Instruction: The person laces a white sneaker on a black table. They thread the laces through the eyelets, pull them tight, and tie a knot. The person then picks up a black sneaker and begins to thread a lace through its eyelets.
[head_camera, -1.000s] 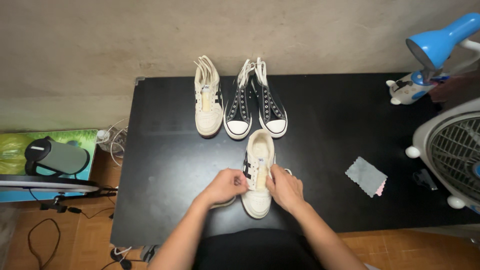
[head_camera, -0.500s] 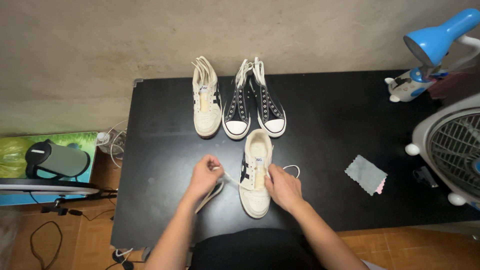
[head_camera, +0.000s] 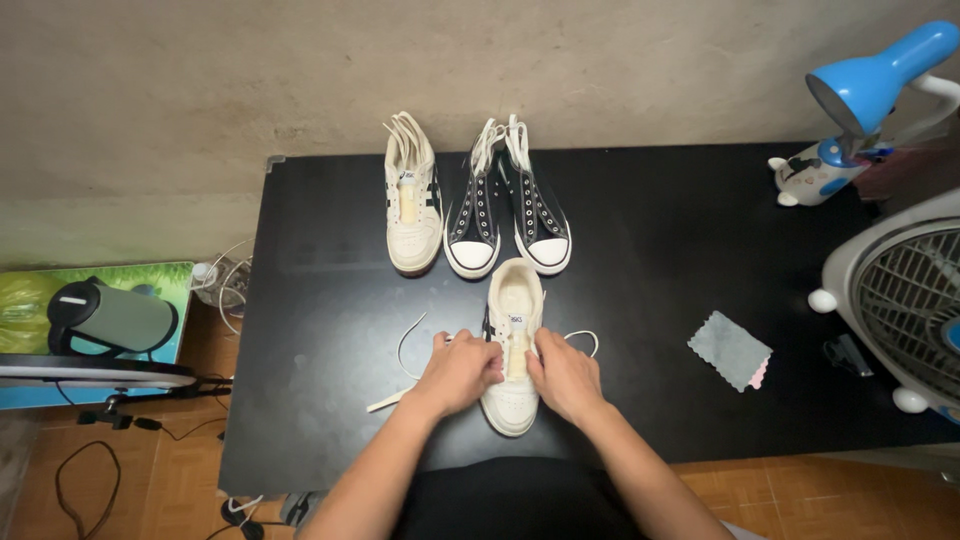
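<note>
Both hands are pressing in on the cream low-top sneaker with black side stripes (head_camera: 514, 345) lying near the front edge of the black rectangular table (head_camera: 650, 240), its toe pointing toward the person. The left hand (head_camera: 461, 372) is curling its fingers against the shoe's left flank at the eyelets, and the right hand (head_camera: 566, 378) is pinching at the right flank; each seems to be gripping the white shoelace (head_camera: 400, 352) at the lacing, though the exact hold is hidden under the fingers. The shoe is sitting directly between the two hands, its heel opening showing beyond them. One end of the lace is trailing in a loose curve over the table to the left of the left hand, and a small loop is lying just right of the shoe.

Farther back, a matching cream sneaker (head_camera: 413, 210) is standing beside a pair of black canvas sneakers with white toe caps (head_camera: 508, 215), all near the wall. To the right, a grey cleaning cloth with a pink edge (head_camera: 731, 349) is lying well apart from the hands, with a white fan (head_camera: 895, 300) and a blue desk lamp (head_camera: 865, 85) beyond it.
</note>
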